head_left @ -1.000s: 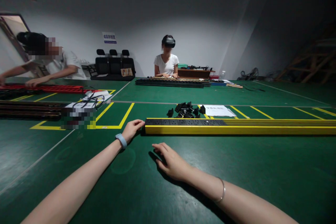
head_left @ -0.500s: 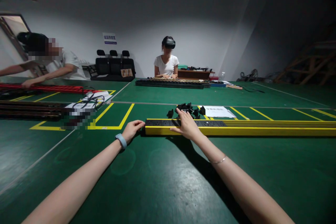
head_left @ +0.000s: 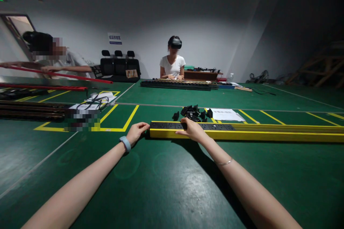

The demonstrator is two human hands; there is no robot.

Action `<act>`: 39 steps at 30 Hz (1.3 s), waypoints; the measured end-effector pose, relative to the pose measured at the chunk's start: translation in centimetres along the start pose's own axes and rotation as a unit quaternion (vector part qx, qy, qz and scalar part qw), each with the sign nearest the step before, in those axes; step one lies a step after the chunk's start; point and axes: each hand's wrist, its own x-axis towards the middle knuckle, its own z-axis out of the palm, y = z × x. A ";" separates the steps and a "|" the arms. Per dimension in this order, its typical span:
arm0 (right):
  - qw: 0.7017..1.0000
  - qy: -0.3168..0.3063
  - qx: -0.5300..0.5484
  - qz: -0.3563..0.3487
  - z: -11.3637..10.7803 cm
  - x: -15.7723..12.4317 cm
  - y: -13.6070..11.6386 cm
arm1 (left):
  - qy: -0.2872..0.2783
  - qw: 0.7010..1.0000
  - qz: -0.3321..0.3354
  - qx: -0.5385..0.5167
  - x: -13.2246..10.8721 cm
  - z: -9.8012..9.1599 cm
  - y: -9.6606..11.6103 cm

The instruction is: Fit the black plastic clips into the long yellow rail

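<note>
A long yellow power strip (head_left: 161, 134) lies across the table, with black socket modules (head_left: 215, 127) set in the left part of its open channel. My right hand (head_left: 192, 131) grips it from above, thumb along the near side and fingers over the far side. At its left end my left hand (head_left: 137, 132) is closed in a pinch against the end. Something dark shows at those fingertips, too small to make out. Just behind the strip lies a loose pile of small black plastic parts (head_left: 192, 112), partly close to my right hand.
Behind the strip lies a white paper sheet (head_left: 227, 114). Cables and papers (head_left: 100, 100) are at left, near dark bars (head_left: 32, 111). A co-worker (head_left: 173, 65) sits opposite behind black strips (head_left: 177, 84); another person at left handles a red bar (head_left: 80, 77).
My right hand's fingers have come down from spread to bent over the strip's far edge. My left hand stays at the end. The person at left has raised a red bar.
</note>
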 end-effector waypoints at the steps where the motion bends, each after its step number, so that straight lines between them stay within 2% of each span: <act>1: 1.000 0.000 0.000 0.000 0.0 0.0 0.0 | 0.002 1.000 0.001 0.002 0.0 0.0 0.0; 19: 1.000 0.018 -0.003 -0.009 0.1 -0.2 -0.2 | 0.032 0.999 0.024 0.015 0.0 0.2 -0.1; 24: 1.000 0.019 -0.016 -0.006 0.1 -0.2 -0.2 | 0.028 0.998 0.051 0.033 0.1 0.9 0.5; 31: 0.999 0.020 -0.046 -0.019 0.2 -0.3 -0.1 | -0.004 0.998 0.036 0.056 -0.4 0.9 0.9; 36: 0.991 0.069 -0.101 -0.057 0.1 -0.8 -0.5 | -0.034 0.991 0.080 0.097 -1.1 0.9 1.2; 39: 0.983 0.103 -0.137 -0.062 -0.4 -2.0 0.7 | -0.035 0.982 0.115 0.148 -1.5 0.9 1.7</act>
